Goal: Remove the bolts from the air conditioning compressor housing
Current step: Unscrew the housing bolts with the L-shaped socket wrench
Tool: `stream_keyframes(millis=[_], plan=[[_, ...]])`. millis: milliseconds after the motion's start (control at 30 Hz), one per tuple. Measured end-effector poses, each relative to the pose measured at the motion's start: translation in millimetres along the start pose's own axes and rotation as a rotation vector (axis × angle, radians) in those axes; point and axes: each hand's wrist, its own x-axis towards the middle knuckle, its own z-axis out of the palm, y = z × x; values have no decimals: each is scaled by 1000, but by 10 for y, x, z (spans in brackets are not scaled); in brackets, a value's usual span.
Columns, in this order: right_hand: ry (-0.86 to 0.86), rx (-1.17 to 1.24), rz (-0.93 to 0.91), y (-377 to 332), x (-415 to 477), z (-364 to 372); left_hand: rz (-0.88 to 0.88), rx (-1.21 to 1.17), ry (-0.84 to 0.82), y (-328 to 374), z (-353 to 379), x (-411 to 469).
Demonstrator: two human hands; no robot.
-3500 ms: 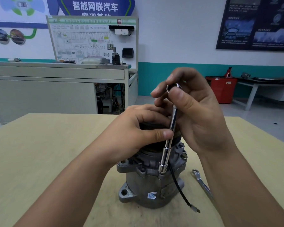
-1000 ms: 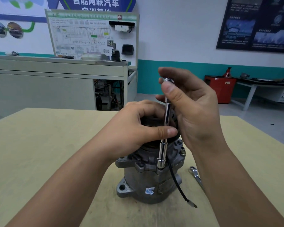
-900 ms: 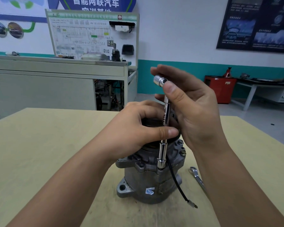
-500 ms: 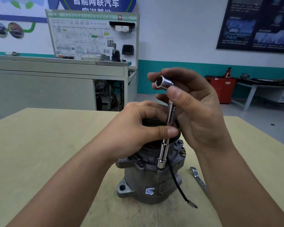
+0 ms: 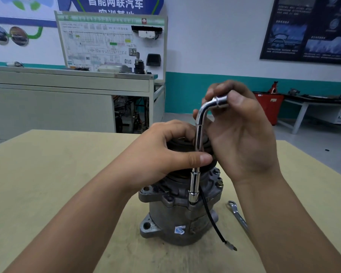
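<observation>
Change: the bent top of the chrome L-shaped socket wrench (image 5: 199, 134) has swung round. Half a second ago its open end faced the camera; now it points to 3 o'clock, into the fingers of the right hand (image 5: 242, 138).
Meaning: the bolt under the wrench's lower socket (image 5: 193, 196) looks to be spinning out by hand. It seems loose, but not yet free.
Compressor: the grey cast-metal air conditioning compressor (image 5: 171, 219) stands upright mid-table, with a black clutch pulley (image 5: 177, 144) on top.
Bolts: two hex-head flange bolts (image 5: 219, 183) sit seated at 3 o'clock of the wrench shaft, so more work is left.
Left hand (image 5: 165, 152): its fingers curl over the pulley and its thumb presses the wrench shaft.
Right hand: it pinches the wrench's bent end between thumb and fingers.
Hands: close together, one on either side of the shaft.
Around: a thin black wire (image 5: 213, 219) trails from the compressor toward 5 o'clock. A flat steel spanner (image 5: 238, 215) lies at 4 o'clock on the pale wooden table (image 5: 47, 174).
Containers: the lower socket cups the bolt head, which is hidden. There is a red bin (image 5: 270, 109) far off at 2 o'clock — its contents cannot be told.
</observation>
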Motion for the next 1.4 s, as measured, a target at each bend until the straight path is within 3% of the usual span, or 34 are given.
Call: stream_keyframes(millis=[400,600,933,1267,1400], plan=[[188,-226,-41,74,8,62,48,-85,-65,-3,-23,9],[32,-501,-62,70,-14,66,72,26,1,21,44,3],[-194,-285,-48,-3,-51,68,95,8,-36,5,8,16],[-218,-182,-35,-34,-50,98,68,19,-36,6,-13,-7],[-131,-229,-67,-54,-30,46,38,6,-37,4,-14,-20]])
